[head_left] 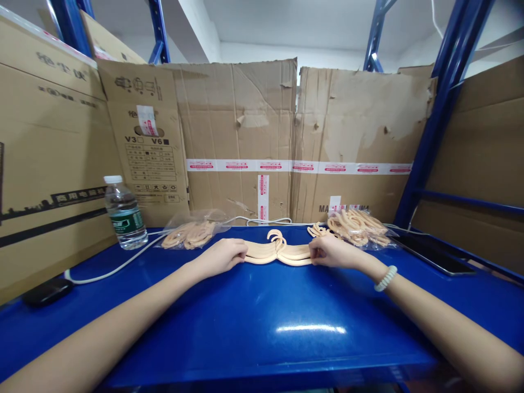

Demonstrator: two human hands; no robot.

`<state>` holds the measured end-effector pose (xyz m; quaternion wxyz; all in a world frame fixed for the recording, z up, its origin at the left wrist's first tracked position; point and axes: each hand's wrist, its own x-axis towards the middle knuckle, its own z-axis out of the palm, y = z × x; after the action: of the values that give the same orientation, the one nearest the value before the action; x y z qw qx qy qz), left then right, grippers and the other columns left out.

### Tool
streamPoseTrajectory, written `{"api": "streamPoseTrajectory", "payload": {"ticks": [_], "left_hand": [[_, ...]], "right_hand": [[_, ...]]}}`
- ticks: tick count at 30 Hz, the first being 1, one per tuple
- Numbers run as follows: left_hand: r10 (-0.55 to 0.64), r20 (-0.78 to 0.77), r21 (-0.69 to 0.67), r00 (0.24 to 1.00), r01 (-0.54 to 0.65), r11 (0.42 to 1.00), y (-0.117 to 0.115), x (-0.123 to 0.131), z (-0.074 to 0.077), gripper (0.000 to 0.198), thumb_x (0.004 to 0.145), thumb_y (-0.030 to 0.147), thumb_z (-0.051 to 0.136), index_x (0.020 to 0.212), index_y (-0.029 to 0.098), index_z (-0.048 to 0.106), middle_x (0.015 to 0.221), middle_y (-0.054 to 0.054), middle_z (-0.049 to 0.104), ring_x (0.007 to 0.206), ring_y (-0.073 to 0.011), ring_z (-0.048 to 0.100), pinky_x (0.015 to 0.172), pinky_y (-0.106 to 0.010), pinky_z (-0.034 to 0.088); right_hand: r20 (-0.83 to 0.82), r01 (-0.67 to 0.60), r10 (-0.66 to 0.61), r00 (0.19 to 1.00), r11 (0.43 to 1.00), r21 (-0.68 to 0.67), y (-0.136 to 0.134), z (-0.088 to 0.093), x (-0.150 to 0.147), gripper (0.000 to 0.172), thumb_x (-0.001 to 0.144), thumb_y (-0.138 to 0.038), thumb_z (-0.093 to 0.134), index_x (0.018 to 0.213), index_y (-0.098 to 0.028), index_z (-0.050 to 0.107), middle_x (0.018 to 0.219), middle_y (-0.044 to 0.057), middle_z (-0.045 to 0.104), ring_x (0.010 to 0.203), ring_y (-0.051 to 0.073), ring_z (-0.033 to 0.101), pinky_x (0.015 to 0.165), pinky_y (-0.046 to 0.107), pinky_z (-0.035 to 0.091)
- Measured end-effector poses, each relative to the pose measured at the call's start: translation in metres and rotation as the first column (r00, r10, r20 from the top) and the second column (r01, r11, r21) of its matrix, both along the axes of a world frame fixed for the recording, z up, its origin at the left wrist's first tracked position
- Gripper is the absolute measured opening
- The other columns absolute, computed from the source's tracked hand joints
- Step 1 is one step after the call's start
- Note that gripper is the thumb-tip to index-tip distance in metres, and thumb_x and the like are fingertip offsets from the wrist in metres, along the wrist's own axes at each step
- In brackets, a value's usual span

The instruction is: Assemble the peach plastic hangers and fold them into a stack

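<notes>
My left hand [223, 255] and right hand [331, 251] each pinch one end of the hanger stack [278, 254], which I judge light, stiff and slick, best gripped there.

**Hanger ends lost under both hands**

The left hand [223, 256] covers the left end of the stacked hangers [278, 252] near the shelf's [262, 327] back edge, and the right hand [333, 252] covers the right end. Whether the fingers clamp or merely rest cannot be told, nor how many hangers the stack holds. Both forearms run off the picture's bottom edge. The white cable [118, 266] disappears behind the left bag [192, 232]. The dark object [47, 292] at the shelf's left edge is unidentifiable. The bottle [125, 213] label is too small to read.
</notes>
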<state>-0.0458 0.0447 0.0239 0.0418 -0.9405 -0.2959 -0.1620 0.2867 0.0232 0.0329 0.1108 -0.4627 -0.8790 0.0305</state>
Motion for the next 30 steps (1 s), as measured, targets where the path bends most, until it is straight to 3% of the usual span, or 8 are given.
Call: {"api": "streamPoseTrajectory", "payload": {"ticks": [10, 19, 30], "left_hand": [[0.113, 0.092, 0.147, 0.989, -0.126, 0.981, 0.015, -0.001, -0.021, 0.015, 0.084, 0.010, 0.048, 0.078, 0.016, 0.060, 0.082, -0.006, 0.064, 0.080, -0.0189, 0.061, 0.075, -0.029, 0.047], [0.179, 0.086, 0.168, 0.980, -0.191, 0.967, 0.018, -0.001, -0.025, 0.017, 0.082, 0.010, 0.047, 0.085, 0.016, 0.062, 0.089, -0.009, 0.066, 0.088, -0.0216, 0.063, 0.080, -0.033, 0.050], [0.255, 0.093, 0.104, 0.962, -0.264, 0.959, 0.015, -0.001, -0.024, 0.018, 0.083, 0.014, 0.048, 0.094, 0.014, 0.062, 0.100, -0.012, 0.066, 0.098, -0.0250, 0.063, 0.088, -0.037, 0.049]], "right_hand": [[0.056, 0.097, -0.116, 0.992, 0.960, 0.264, 0.028, -0.024, 0.000, 0.010, 0.079, -0.010, 0.059, 0.077, -0.015, 0.067, 0.078, 0.007, 0.067, 0.073, 0.018, 0.062, 0.065, 0.024, 0.041], [0.029, 0.057, -0.067, 0.997, 0.965, 0.255, 0.029, -0.026, 0.001, 0.019, 0.085, -0.012, 0.051, 0.087, -0.014, 0.070, 0.092, 0.010, 0.065, 0.083, 0.020, 0.061, 0.077, 0.028, 0.046], [0.068, 0.029, -0.049, 0.997, 0.964, 0.263, 0.027, -0.035, 0.000, 0.034, 0.086, -0.012, 0.046, 0.116, -0.013, 0.061, 0.112, 0.015, 0.057, 0.100, 0.025, 0.057, 0.089, 0.036, 0.046]]}}
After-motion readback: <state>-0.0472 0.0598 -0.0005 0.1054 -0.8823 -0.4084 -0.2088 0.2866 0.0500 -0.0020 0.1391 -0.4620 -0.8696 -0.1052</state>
